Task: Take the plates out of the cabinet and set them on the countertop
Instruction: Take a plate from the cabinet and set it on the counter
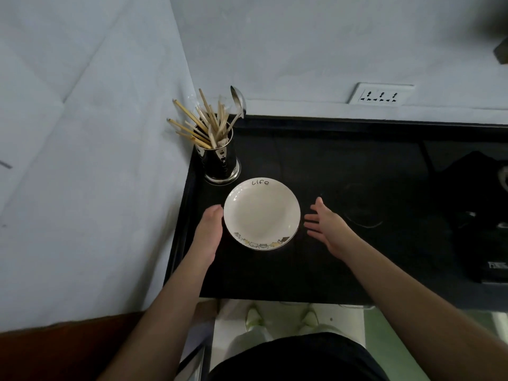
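The fingers of the left hand (209, 229) are curled downward at the left rim of a round white ceramic plate (261, 213); whether they touch or grip the rim cannot be told, since the fingertips are hidden at the plate's edge. The fingers of the right hand (327, 226) are spread and released, held just beside the plate's right rim with a dark gap showing between them and it. Nothing is held in that hand.

The plate is seen lying flat on the black countertop (316, 166), near its left end and toward the front edge. The word "life" is printed in black at the far rim, and a band of small drawn figures in black, grey and yellow runs along the near rim.

Just behind the plate, close to its far-left rim, a shiny perforated metal utensil holder (221, 160) is stood in the corner of the countertop. It is filled with pale wooden chopsticks (192, 125) fanned out to the left and a steel ladle (238, 101) leaning against the wall. A white multi-socket outlet (380, 94) is mounted on the pale wall behind.
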`<state>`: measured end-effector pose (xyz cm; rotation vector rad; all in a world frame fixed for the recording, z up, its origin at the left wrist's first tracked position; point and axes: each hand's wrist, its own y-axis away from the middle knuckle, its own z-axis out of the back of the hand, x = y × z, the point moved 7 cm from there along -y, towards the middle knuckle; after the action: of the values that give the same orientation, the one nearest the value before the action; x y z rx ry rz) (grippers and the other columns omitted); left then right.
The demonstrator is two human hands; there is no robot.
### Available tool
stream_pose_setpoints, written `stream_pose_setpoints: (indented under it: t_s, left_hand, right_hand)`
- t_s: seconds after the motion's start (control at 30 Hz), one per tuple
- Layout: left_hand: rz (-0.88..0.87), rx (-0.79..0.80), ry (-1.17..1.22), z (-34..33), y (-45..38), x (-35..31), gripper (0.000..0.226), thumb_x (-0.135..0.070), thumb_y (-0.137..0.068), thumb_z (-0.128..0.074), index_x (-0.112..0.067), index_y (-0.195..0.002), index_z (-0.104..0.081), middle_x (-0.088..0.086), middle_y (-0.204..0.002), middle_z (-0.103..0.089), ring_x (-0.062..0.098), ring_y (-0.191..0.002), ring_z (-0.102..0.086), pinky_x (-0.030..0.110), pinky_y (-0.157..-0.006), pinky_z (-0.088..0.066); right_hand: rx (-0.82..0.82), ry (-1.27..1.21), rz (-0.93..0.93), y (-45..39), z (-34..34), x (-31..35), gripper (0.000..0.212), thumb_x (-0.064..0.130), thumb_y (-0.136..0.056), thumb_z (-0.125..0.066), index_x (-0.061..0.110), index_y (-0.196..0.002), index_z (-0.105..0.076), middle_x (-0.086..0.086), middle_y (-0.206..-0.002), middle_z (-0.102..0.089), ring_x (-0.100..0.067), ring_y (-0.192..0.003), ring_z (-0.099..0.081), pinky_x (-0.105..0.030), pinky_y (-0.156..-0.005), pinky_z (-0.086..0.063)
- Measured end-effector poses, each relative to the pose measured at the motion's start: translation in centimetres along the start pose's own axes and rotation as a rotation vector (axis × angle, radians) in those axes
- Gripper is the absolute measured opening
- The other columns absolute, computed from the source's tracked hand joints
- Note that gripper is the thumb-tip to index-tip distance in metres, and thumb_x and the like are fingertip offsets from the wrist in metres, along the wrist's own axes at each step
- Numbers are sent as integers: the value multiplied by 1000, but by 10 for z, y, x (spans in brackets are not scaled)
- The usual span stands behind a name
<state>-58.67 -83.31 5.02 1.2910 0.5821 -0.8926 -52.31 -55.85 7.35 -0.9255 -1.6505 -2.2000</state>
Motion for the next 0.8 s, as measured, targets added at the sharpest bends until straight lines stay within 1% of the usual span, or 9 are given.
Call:
stream_pose_setpoints:
  t_s: [0.07,0.1,0.2,0.3,0.4,0.5,0.6,0.67,0.8]
  left_hand:
    - [-101,16,-152,-3,11,-8,50,-48,-93,-41,-31,-139,-44,-7,-133,-51,6,-108,-49,28,-85,-41]
    - [-155,8,-222,-4,16,-13,49,-48,-94,-40,-30,-139,-44,-6,-135,-50,4,-106,-48,26,-83,-40]
    - [-267,-4,-366,-11,36,-25,50,-46,-97,-40,-27,-143,-42,2,-145,-45,18,-124,-48,36,-96,-43]
    - [-358,32,-561,-29,68,-37,53,-46,-99,-39,-25,-147,-36,3,-151,-39,22,-135,-38,43,-106,-38]
    - [-517,18,-886,-55,110,-50,56,-47,-100,-36,-21,-149,-32,4,-153,-37,23,-141,-30,48,-111,-32]
    - [-636,-25,-1165,-82,153,-54,60,-53,-99,-27,-23,-151,-26,4,-158,-30,24,-146,-22,54,-116,-25]
    - [-750,-48,-1297,-108,196,-50,62,-56,-95,-19,-31,-151,-26,4,-160,-28,25,-147,-19,57,-116,-21]
    - [-807,-48,-1386,-125,218,-46,60,-55,-96,-19,-33,-151,-27,3,-160,-27,25,-147,-20,59,-114,-22]
    - [-899,-55,-1455,-145,256,-44,60,-52,-97,-24,-24,-148,-40,7,-154,-39,29,-143,-32,63,-109,-30]
  right_hand:
    - [19,96,60,7,7,0,52,48,-100,-37,19,-142,-41,-8,-138,-54,-25,-121,-54,-45,-107,-41]
    - [29,156,85,12,11,-1,52,48,-100,-37,19,-142,-41,-7,-136,-55,-24,-120,-54,-45,-106,-41]
    - [44,383,202,29,21,-7,51,52,-98,-35,24,-141,-43,-2,-130,-57,-19,-114,-54,-43,-102,-42]
    - [2,668,420,50,35,-13,52,56,-97,-33,28,-141,-42,1,-134,-56,-11,-110,-52,-32,-90,-40]
    - [-39,833,549,69,54,-25,58,59,-95,-36,30,-145,-36,1,-148,-43,-19,-132,-44,-38,-102,-40]
    - [-116,994,665,91,82,-42,65,65,-92,-30,29,-146,-33,3,-151,-38,-21,-137,-37,-42,-107,-37]
    - [-274,1148,787,116,112,-57,72,67,-89,-16,26,-146,-33,0,-151,-39,-22,-139,-35,-42,-111,-31]
    - [-357,1210,842,131,129,-69,71,65,-91,-14,24,-147,-34,-3,-150,-42,-23,-139,-35,-42,-112,-28]
    - [-374,1288,869,153,143,-91,67,59,-96,-18,21,-149,-28,-7,-154,-35,-26,-144,-24,-41,-116,-13]
